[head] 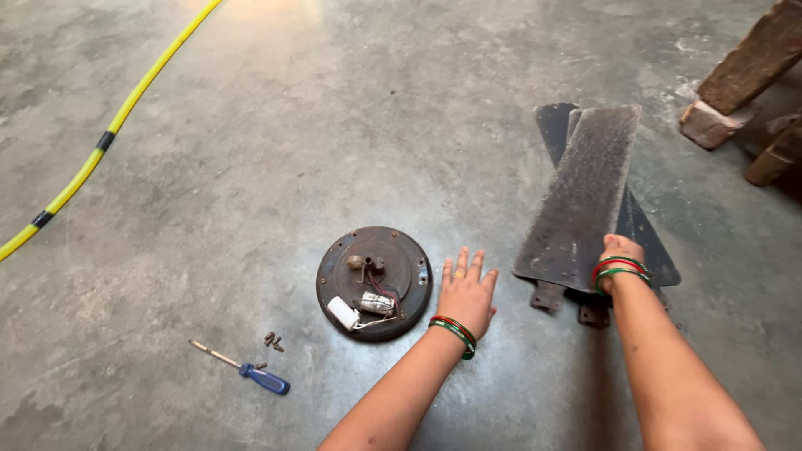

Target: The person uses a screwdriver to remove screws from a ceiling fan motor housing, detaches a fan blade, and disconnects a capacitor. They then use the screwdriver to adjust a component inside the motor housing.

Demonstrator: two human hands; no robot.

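**Fan blades come up off the floor**

The right hand (pixel 620 255) has its fingers curled tight around the near end of a dusty grey fan blade (pixel 585 196). That end is where the metal bracket sits, so it makes a good handle. The blade tips up and away from the person, with its far end higher. Two more dark blades (pixel 647 242) lie flat on the floor under it, stacked in a loose pile on the right.

The left hand (pixel 466 292) holds nothing. Its fingers are spread wide and flat, low over the floor, just beside the round fan motor (pixel 374 282). It looks like it is there to keep the person steady.

The motor lies with its open side up, so its wires and a small white part show. Near and to the left are some little screws (pixel 273 341) and a blue screwdriver (pixel 251 372), kept close together. A yellow hose (pixel 109 134) curves across the far left. Bricks (pixel 735 83) sit at the far right.
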